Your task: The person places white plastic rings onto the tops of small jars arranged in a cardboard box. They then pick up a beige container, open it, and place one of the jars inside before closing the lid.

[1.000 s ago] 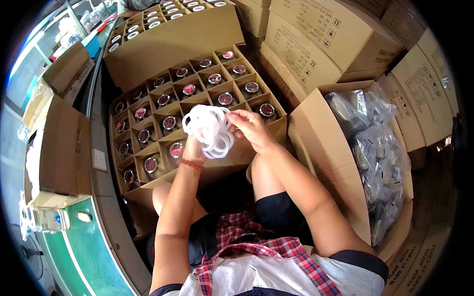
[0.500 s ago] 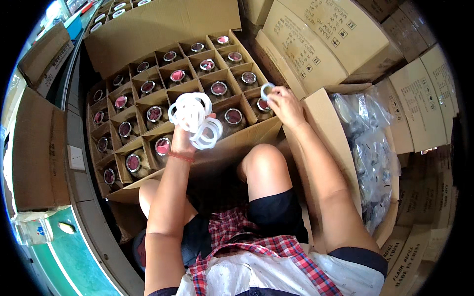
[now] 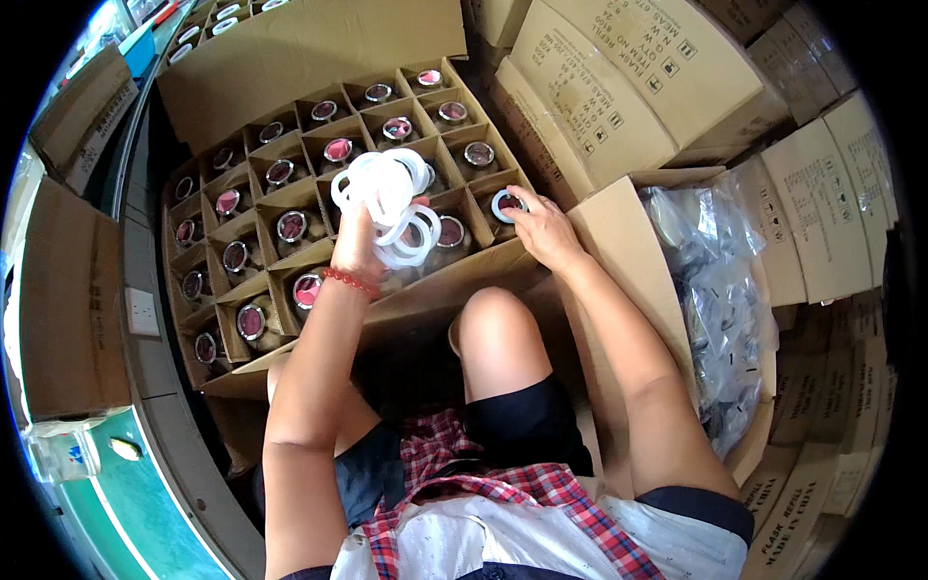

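A bunch of white plastic rings (image 3: 385, 189) is gripped in my left hand (image 3: 356, 242), over the near middle of a divided carton (image 3: 454, 281). The rings partly hide that hand's fingers. My right hand (image 3: 549, 234) pinches a single white ring (image 3: 496, 207) at the mouth of the glass flask in the carton's near right corner cell. Whether the ring is seated on the rim I cannot tell. Several glass flasks (image 3: 292, 226) stand upright in the cells, mouths up, with silvery rims and reddish insides. None of their mouths that show clearly bears a white ring.
To the right, an open carton (image 3: 633, 280) holds clear plastic bags (image 3: 720, 300). Stacked closed cartons (image 3: 638, 77) stand behind and at the far right. Another divided carton at the far left has white rings (image 3: 224, 26) on its tops. A green surface (image 3: 145, 483) lies at lower left.
My right hand has moved slightly left and down, bringing its white ring onto the corner flask's mouth. My left hand still holds the bunch in nearly the same place.
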### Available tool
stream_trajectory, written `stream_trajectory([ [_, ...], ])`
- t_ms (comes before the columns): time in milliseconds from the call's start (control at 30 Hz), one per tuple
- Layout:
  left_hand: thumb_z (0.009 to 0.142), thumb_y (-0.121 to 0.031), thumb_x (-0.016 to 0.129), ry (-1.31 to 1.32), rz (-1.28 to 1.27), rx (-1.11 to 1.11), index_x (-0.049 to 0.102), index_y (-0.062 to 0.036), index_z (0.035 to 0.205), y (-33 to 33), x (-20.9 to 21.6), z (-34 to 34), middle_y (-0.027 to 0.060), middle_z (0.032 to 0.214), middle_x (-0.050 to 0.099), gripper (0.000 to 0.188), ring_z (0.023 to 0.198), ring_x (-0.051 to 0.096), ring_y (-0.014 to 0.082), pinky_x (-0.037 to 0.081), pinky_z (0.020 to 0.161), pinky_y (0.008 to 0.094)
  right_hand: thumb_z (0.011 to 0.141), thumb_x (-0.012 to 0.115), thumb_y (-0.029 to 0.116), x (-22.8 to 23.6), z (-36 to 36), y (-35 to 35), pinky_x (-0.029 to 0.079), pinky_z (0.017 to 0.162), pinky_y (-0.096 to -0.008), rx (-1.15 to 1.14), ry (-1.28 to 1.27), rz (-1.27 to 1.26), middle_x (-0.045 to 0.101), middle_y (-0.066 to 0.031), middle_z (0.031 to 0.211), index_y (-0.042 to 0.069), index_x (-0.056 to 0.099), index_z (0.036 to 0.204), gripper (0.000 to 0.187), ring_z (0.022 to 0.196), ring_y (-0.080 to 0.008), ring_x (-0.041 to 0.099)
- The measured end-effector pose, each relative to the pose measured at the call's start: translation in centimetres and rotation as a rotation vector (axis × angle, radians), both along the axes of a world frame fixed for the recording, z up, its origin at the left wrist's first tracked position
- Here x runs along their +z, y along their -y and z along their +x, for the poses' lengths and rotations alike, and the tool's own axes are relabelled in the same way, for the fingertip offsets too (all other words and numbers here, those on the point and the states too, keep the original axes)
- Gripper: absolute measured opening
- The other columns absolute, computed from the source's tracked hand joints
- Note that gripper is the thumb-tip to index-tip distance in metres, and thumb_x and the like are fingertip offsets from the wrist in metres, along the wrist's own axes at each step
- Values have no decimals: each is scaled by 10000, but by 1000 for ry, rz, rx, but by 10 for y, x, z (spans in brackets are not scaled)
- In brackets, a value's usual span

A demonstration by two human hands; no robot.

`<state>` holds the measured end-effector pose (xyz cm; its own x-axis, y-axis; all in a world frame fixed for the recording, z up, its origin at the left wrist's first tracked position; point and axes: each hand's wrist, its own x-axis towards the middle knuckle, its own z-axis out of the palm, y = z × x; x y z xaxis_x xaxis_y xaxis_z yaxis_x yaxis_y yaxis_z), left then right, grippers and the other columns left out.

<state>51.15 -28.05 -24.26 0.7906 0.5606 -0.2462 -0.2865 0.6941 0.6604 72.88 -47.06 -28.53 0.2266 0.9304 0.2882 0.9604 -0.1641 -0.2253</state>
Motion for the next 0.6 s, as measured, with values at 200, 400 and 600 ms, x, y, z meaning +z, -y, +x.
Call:
stream_trajectory([
  [200,934,-294,477,3,-57,-14,551,-47,1194,1,-35,-8,230,1022,645,366,755,656,240,544,580,320,786,570,6,-6,8,6,422,988,-395,32,-54,-6,574,-131,1208,17,650,983,213,1126,-324,535],
  [400,910,-305,544,51,99,-55,540,-55,1226,-9,-46,-12,150,1121,638,404,990,646,294,553,599,318,831,589,59,29,-24,-14,483,846,-387,34,-152,130,645,-128,1016,21,641,981,163,989,-280,607],
  [600,843,-153,627,78,78,-36,522,-76,1251,-16,-72,-5,75,1154,613,428,1006,624,184,535,835,337,786,672,72,73,-81,-77,520,761,-307,147,-297,276,536,-89,1225,58,577,1178,404,888,-198,615],
])
